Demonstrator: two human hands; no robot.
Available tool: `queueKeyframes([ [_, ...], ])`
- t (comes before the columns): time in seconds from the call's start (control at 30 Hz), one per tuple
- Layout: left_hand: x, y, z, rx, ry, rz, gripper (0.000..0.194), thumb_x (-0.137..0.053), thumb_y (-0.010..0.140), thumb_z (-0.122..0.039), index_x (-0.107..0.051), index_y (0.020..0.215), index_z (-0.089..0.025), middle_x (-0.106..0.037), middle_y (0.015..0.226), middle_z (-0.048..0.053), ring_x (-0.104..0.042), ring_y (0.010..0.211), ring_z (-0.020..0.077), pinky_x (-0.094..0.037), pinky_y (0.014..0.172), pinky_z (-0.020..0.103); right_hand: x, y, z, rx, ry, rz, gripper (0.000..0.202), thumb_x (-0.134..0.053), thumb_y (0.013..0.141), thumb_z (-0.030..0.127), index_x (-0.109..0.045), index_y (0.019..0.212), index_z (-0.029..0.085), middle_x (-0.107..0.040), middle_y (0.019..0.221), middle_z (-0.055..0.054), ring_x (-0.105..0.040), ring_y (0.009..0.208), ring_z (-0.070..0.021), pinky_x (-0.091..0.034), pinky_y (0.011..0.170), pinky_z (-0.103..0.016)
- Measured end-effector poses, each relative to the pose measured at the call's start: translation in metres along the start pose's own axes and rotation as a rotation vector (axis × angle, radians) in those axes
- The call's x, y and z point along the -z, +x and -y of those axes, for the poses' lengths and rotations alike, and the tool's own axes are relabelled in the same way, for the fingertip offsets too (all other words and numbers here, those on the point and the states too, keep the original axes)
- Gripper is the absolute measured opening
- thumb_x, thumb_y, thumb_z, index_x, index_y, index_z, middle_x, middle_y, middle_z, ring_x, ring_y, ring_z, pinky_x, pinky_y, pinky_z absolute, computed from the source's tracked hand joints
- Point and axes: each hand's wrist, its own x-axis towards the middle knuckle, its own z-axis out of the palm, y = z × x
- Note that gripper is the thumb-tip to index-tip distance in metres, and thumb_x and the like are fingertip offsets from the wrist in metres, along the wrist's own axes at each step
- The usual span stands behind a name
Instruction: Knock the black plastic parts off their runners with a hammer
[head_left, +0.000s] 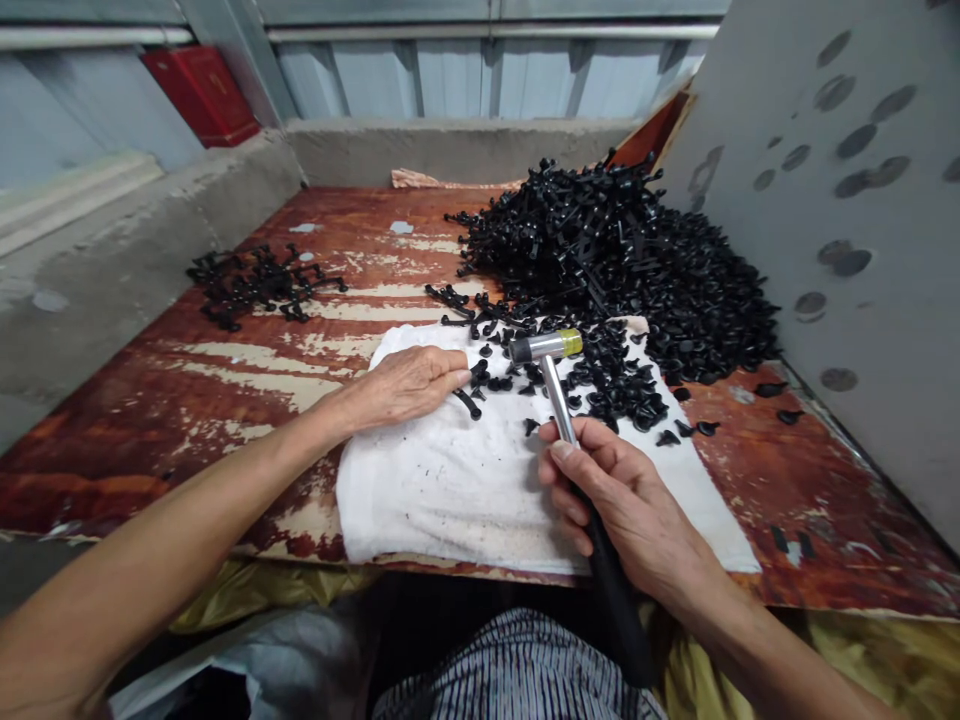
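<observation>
My right hand is wrapped round a small two-faced mallet, with a metal shaft, a black grip, and one dark and one yellow face. Its head is raised over the white cloth. My left hand reaches in from the left, its fingertips pinched on a small black plastic piece. Just below those fingertips shows another black piece with a rounded end. Small loose black pieces with flared ends are scattered on the cloth's far right part.
A large heap of black parts covers the back right of the worn red-brown table. A smaller pile of black rods lies at the left. A grey spotted panel stands at the right; a red box sits on the concrete ledge.
</observation>
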Motion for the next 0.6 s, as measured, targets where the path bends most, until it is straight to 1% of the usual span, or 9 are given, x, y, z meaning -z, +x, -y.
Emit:
queueKeyframes([
  [0.37,-0.0024,-0.0037,0.0022,-0.014,-0.001,-0.021,0.027,-0.039,0.090,-0.034,-0.037,0.067,-0.020,-0.038,0.063,-0.004,-0.039,0.060,0.0117,-0.026,0.060,0.027,0.0004,-0.0009,-0.0007,-0.006,-0.002,0.004,0.035,-0.077,0.077,0.045,-0.059,0.094,0.021,-0.058,0.068,0.006,-0.037,0.041,-0.0028,-0.034,0.032,-0.014],
  [0.6,-0.0040,-0.0029,0.0044,-0.020,-0.019,-0.053,0.027,-0.040,0.090,-0.034,-0.041,0.068,-0.020,-0.039,0.063,-0.004,-0.039,0.060,0.0117,-0.026,0.060,0.027,-0.0004,-0.0011,-0.0003,-0.012,-0.020,-0.006,0.036,-0.076,0.077,0.046,-0.059,0.094,0.020,-0.058,0.068,0.006,-0.037,0.041,-0.0029,-0.035,0.032,-0.014],
])
